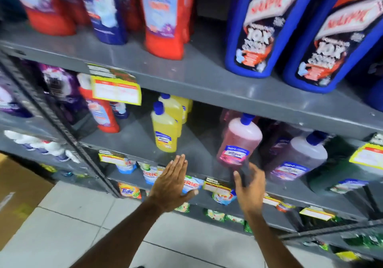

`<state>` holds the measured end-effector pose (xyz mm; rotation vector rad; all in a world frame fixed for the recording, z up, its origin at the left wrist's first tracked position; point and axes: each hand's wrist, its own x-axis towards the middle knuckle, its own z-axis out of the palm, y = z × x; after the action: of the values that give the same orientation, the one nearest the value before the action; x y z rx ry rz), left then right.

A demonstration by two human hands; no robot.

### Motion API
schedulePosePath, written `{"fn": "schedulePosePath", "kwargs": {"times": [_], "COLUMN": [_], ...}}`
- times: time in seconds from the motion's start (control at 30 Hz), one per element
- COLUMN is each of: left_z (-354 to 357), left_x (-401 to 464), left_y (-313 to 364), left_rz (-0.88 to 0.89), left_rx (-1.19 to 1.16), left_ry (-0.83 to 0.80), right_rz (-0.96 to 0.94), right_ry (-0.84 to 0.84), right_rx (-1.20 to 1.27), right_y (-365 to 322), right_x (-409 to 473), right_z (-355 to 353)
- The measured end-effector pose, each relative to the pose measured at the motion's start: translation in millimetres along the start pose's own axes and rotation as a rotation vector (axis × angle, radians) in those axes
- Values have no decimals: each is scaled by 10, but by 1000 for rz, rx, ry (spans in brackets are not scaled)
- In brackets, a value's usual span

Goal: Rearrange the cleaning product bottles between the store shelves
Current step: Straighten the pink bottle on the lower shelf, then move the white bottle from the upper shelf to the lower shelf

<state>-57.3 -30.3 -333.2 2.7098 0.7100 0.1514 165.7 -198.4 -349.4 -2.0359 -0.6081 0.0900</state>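
Note:
A pink bottle (238,141) with a blue cap leans to the left on the middle shelf (199,149). My right hand (250,187) is just under its base, fingers apart; whether it touches the bottle is blurred. My left hand (172,182) is held flat and open in front of the shelf edge, holding nothing. Yellow bottles (164,131) with blue caps stand upright to the left of the pink one. A purple bottle (298,160) stands to its right, and a dark green one (339,176) beyond that.
The upper shelf (199,69) carries red bottles (165,19) and big blue bottles (267,25). Yellow price tags (116,90) hang from the shelf edges. Detergent sachets (190,182) hang below. A cardboard box (18,195) stands on the tiled floor at left.

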Motion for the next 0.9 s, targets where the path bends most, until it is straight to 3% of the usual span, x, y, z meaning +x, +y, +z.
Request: {"fn": "schedulePosePath", "kwargs": {"times": [0.27,0.5,0.67,0.9], "left_z": [-991,-1939,-2601,-3507], "left_x": [-1102,-1428,-1423,-1115], "left_y": [-440,-696,-931,-1358], "left_rz": [-114,-218,-221,-227], "left_rx": [135,263,245,319], "left_ry": [156,386,514,534], "right_rz": [-246,-516,-747,-677], "right_ry": [-161,-302,-276,-117], "right_rx": [48,231,409,460], "right_y": [-1168,-2671,-3629,-4830], "right_x": [-720,-939,-863,-325], "right_z": [576,1077,1160,1161]}}
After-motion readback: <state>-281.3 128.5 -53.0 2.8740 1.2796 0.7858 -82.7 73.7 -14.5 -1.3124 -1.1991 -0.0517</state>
